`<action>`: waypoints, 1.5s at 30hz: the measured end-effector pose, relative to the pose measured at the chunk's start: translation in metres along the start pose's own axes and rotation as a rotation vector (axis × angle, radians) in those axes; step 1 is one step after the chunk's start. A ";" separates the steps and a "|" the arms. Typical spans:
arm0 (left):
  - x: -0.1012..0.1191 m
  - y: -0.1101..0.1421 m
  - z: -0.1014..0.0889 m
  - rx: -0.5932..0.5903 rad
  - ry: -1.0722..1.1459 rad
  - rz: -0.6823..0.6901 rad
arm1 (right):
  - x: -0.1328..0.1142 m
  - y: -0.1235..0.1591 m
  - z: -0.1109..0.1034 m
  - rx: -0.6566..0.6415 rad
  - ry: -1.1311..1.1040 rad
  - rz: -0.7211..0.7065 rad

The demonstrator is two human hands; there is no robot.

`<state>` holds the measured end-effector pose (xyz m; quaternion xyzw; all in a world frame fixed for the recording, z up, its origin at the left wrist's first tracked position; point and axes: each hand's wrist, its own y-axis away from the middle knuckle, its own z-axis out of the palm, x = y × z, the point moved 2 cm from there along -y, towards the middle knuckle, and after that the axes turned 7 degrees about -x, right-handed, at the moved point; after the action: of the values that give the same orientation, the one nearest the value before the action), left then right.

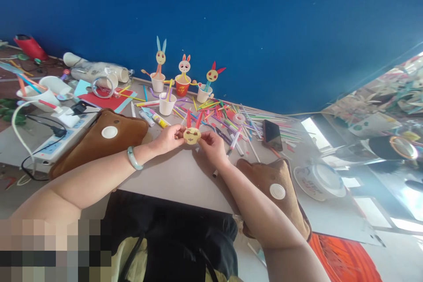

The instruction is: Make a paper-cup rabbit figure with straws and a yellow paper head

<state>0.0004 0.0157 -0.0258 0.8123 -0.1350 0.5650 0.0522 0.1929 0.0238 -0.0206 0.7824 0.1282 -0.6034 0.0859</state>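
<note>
Between my two hands is a round, pale yellow paper rabbit face (pixel 191 136) with red ears, upright above the table. My left hand (pixel 171 138) pinches its left edge, and my right hand (pixel 213 144) pinches the right edge. Just behind it stands a white paper cup (pixel 167 104) with purple and yellow strips sticking out. Farther back are a blue-eared rabbit figure (pixel 160 58) in a white cup, a pink-eared one (pixel 184 67) in a red cup, and a red-eared one (pixel 212 76) in a white cup. A glue tube (pixel 159 120) lies near my left hand.
Colored sticks (pixel 218 112) are scattered behind my hands. A phone (pixel 272 135) lies to the right. Brown plush cushions (pixel 99 141) flank my forearms. At left are a power strip (pixel 71 134) with cables and a tape roll (pixel 103 87); at right, a white bowl (pixel 319 180). A blue wall (pixel 264 31) rises behind.
</note>
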 end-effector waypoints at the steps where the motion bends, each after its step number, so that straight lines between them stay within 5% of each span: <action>1: 0.000 0.000 0.000 -0.006 0.015 0.006 | 0.000 0.000 0.000 0.001 0.000 -0.004; 45: -0.005 -0.001 -0.001 -0.012 0.017 0.009 | -0.001 0.001 0.001 0.024 0.043 -0.047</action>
<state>-0.0015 0.0180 -0.0302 0.8064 -0.1418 0.5714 0.0559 0.1920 0.0228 -0.0198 0.7929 0.1413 -0.5897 0.0596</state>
